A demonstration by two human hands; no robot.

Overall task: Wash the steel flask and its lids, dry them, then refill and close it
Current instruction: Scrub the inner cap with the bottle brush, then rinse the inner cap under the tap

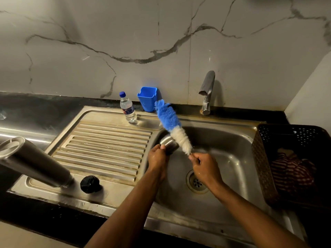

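1. Scrubbing looks like the job right now — the left hand [157, 157] curls its fingers around a small steel cup lid [169, 143] and holds it over the sink bowl [223, 140], likely so drips fall into the drain [197, 182].
2. The right hand [206, 167] pinches the thin handle of the bottle brush [172, 126] with closed fingers. The white part of the brush touches the cup lid's side, and the blue part sticks up past it.
3. The steel flask [34, 161] stands open on the draining board [107, 140], well apart from the hands. The black inner lid [90, 184] sits just beside its bottom. I think they wait there for their turn.
4. A water bottle [127, 108] stands at the back — maybe for the refill later.
5. The tap [206, 90] shows no running water that I can see.
6. Hard to see: the brush handle is hidden inside the right hand, and the left fingers cover part of the cup lid. Which way the cup lid's open side faces is unclear.
7. The dark basket [265, 158] on the right is cut off at the edge. A striped cloth [292, 172] lies inside it, dim and blurry.
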